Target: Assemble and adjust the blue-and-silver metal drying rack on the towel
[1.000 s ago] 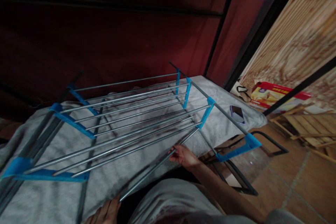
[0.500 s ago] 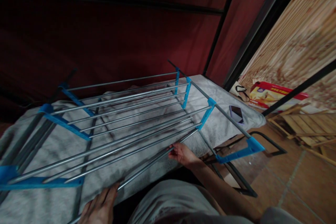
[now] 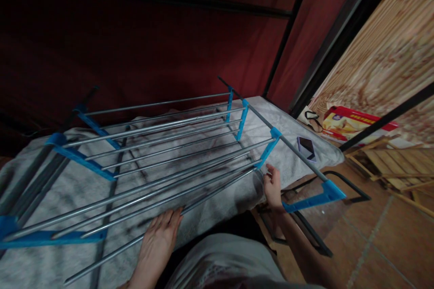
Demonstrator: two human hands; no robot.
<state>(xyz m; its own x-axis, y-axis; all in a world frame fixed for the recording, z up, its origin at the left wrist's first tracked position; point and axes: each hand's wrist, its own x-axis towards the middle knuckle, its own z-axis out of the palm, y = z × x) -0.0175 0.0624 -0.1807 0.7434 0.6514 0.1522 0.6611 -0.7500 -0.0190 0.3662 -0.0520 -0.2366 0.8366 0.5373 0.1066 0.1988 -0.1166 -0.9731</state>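
My left hand [image 3: 159, 239] lies flat, fingers spread and slack, on a loose metal rod [image 3: 162, 226] at its near stretch. Nothing gripped; palm just presses down. The rod runs diagonally along the near edge of the shelf rack [image 3: 162, 144], from the lower left up toward the rack's blue plastic bracket [image 3: 267, 149] on the right.

My right hand [image 3: 273, 185] is at the rod's far end, just below that bracket. Fingertips curl around the rod tip, a light pinch; exactly how tight, I can't tell in this dim light.

The rack, steel rods between blue connectors, lies on its side on a grey blanket [image 3: 217, 198]. Right of the rack, on the blanket's corner, a smartphone [image 3: 307, 148] lies face up. Beyond it, a red box [image 3: 352, 122] against a wood-grain panel [image 3: 383, 63].
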